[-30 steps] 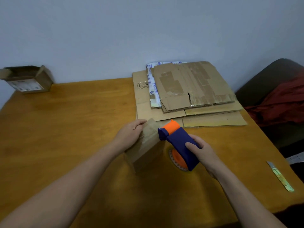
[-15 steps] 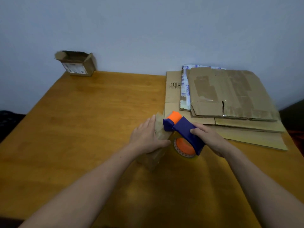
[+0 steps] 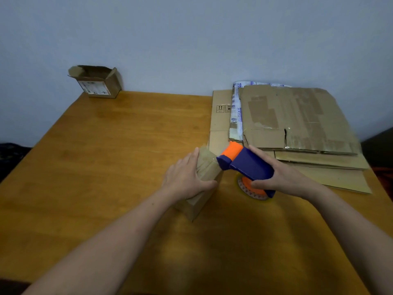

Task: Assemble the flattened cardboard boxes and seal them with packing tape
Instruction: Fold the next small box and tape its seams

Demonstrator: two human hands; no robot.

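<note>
A small brown cardboard box point(image 3: 203, 198) stands on the wooden table point(image 3: 106, 167) near its middle. My left hand point(image 3: 185, 177) lies over the box's top, fingers spread and thumb on the near side, holding it down. My right hand point(image 3: 282, 177) grips a blue and orange tape dispenser point(image 3: 246, 165), whose orange front end touches the box's right upper edge. The orange tape roll point(image 3: 252, 189) shows under the dispenser. A stack of flattened cardboard boxes point(image 3: 297, 124) lies at the table's back right.
An assembled small box point(image 3: 95, 81) with open flaps stands at the table's far left corner against the pale wall. A dark seat point(image 3: 380, 152) shows past the table's right edge.
The view has swung left between frames. My left hand moved from the box's far end to flat over its top. The dispenser stays at the box's right edge.
</note>
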